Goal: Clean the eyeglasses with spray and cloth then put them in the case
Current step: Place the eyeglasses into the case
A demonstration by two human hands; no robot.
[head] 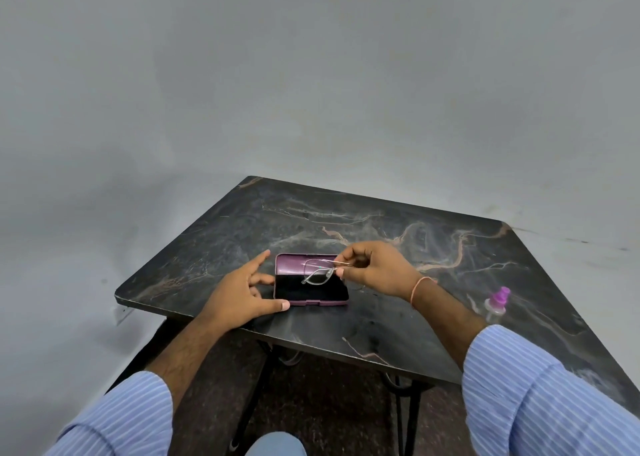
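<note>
A purple eyeglass case (304,303) lies open on the dark marble table (363,223), its black lining facing up. Thin clear-rimmed eyeglasses (318,273) hang just above the case's right half. My right hand (374,265) pinches them by the right end of the frame. My left hand (242,292) sits at the case's left end with fingers spread; its thumb lies along the front edge and its fingertips touch the left side. A small clear spray bottle (496,305) with a pink-purple cap stands to the right. No cloth is in view.
The table's front edge (311,344) runs just below my forearms, with black metal legs (256,389) underneath. A plain grey wall (311,74) stands behind the table. My knee (275,445) shows at the bottom.
</note>
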